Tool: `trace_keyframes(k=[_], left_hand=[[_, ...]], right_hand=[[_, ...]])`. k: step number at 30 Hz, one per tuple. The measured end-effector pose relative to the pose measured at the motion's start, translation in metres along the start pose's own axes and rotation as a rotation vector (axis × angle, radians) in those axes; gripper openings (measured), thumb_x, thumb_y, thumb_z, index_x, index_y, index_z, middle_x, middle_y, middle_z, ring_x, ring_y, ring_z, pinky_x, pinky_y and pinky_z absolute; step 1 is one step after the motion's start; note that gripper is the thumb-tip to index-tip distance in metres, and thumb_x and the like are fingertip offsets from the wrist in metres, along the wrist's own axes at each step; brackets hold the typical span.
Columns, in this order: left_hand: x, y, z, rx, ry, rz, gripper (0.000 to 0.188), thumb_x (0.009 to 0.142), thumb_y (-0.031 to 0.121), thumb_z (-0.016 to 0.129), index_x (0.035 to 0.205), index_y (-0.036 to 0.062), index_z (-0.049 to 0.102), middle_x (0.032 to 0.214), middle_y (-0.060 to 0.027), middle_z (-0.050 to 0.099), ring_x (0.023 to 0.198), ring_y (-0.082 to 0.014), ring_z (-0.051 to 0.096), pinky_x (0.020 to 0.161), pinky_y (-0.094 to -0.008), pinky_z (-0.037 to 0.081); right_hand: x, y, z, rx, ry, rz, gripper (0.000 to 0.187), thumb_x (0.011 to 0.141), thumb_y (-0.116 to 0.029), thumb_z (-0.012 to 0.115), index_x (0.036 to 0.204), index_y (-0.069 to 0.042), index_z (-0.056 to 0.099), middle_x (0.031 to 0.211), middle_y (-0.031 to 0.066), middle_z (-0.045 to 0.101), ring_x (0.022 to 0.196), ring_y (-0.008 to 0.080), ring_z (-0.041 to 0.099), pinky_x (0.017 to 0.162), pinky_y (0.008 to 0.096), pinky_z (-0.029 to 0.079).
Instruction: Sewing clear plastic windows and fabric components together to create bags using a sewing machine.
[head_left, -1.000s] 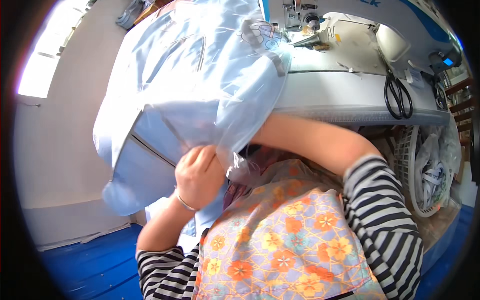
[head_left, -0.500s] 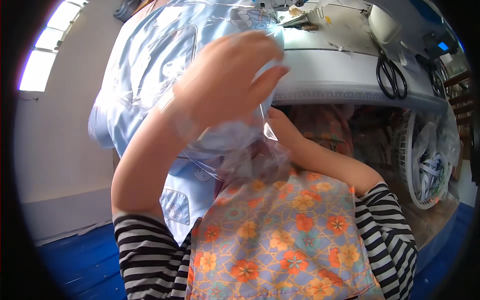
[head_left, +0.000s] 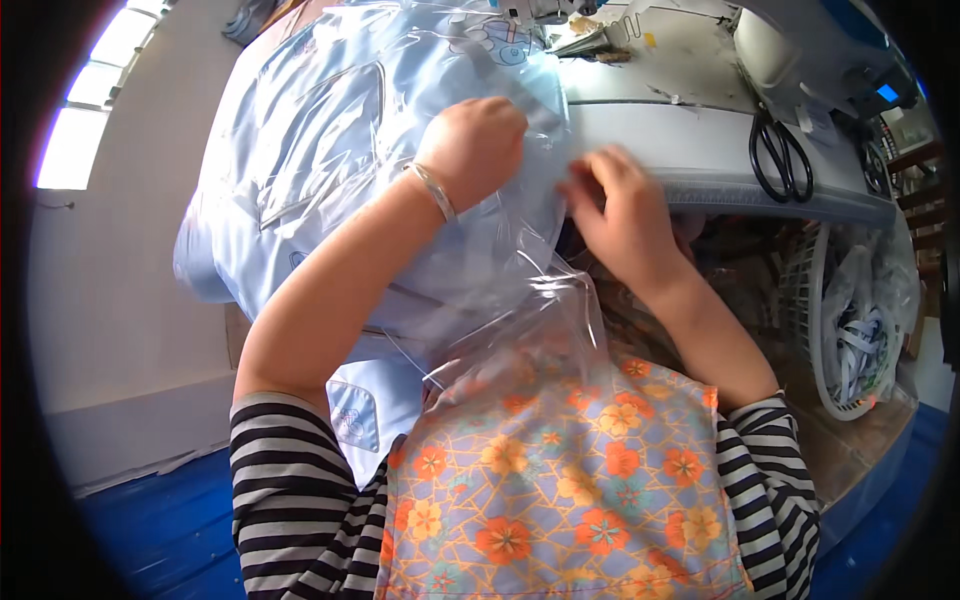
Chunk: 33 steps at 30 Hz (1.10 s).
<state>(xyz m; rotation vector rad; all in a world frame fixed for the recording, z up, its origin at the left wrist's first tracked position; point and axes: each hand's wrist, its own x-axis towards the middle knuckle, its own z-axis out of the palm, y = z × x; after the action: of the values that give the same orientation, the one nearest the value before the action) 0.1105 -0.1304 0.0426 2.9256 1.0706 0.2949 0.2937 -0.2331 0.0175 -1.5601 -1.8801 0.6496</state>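
Light blue fabric [head_left: 330,130] with stitched outlines and small printed figures spreads over the machine table, under a glossy clear plastic sheet [head_left: 565,300]. The sheet's loose folds hang down over my lap. My left hand [head_left: 470,150] is closed in a fist on the plastic near the fabric's right part, its fingertips hidden beneath it. Just right of the fabric's edge, my right hand [head_left: 622,210] has its fingers curled in toward the thumb. Those fingertips are slightly blurred, and whatever lies between them does not show.
A sewing machine [head_left: 545,10] stands at the far edge. Black-handled scissors [head_left: 780,155] lie on the white table [head_left: 640,135] at right. Below hangs a white basket [head_left: 822,330] holding plastic and pale strips. A floral apron [head_left: 560,480] covers my lap.
My left hand has moved back from its blurred sweep and come down on the plastic in a fist. My right hand has risen from under the plastic to the fabric's right edge.
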Motion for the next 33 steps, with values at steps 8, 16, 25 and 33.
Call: trace_keyframes(k=[8,16,25,33], left_hand=[[-0.002,-0.005,-0.005,-0.050,0.069,0.206,0.018,0.080,0.016,0.067,0.094,0.0049,0.065,0.096,-0.0102,0.064,0.092,-0.0266,0.062,0.085,-0.0361,0.050],[0.005,-0.023,-0.019,-0.451,0.196,-0.071,0.013,0.080,0.010,0.062,0.089,0.0029,0.066,0.084,-0.0118,0.065,0.075,-0.0279,0.063,0.069,-0.0358,0.051],[0.043,0.004,-0.020,-0.340,0.044,0.001,0.020,0.085,0.019,0.052,0.096,0.0064,0.063,0.083,-0.0180,0.065,0.079,-0.0391,0.062,0.071,-0.0466,0.049],[0.018,0.002,-0.010,-0.359,-0.005,0.057,0.021,0.087,0.009,0.051,0.106,0.0023,0.059,0.101,-0.0147,0.065,0.089,-0.0343,0.062,0.079,-0.0400,0.050]], right_hand=[[0.051,0.027,0.022,-0.303,0.301,-0.350,0.039,0.084,-0.015,0.066,0.117,0.004,0.058,0.127,0.0185,0.056,0.123,0.0329,0.050,0.103,0.0400,0.041],[0.067,0.026,0.026,-0.120,0.344,-0.335,0.042,0.085,-0.023,0.066,0.117,0.003,0.057,0.126,0.0205,0.056,0.121,0.0361,0.051,0.103,0.0413,0.040],[0.071,0.000,0.100,0.281,0.138,-0.883,0.028,0.088,-0.022,0.064,0.107,-0.002,0.058,0.096,0.0083,0.061,0.084,0.0145,0.060,0.071,0.0290,0.051],[-0.007,0.036,0.028,-0.353,0.237,-0.682,0.051,0.074,-0.018,0.064,0.123,-0.005,0.057,0.122,0.0102,0.059,0.121,0.0237,0.052,0.101,0.0378,0.042]])
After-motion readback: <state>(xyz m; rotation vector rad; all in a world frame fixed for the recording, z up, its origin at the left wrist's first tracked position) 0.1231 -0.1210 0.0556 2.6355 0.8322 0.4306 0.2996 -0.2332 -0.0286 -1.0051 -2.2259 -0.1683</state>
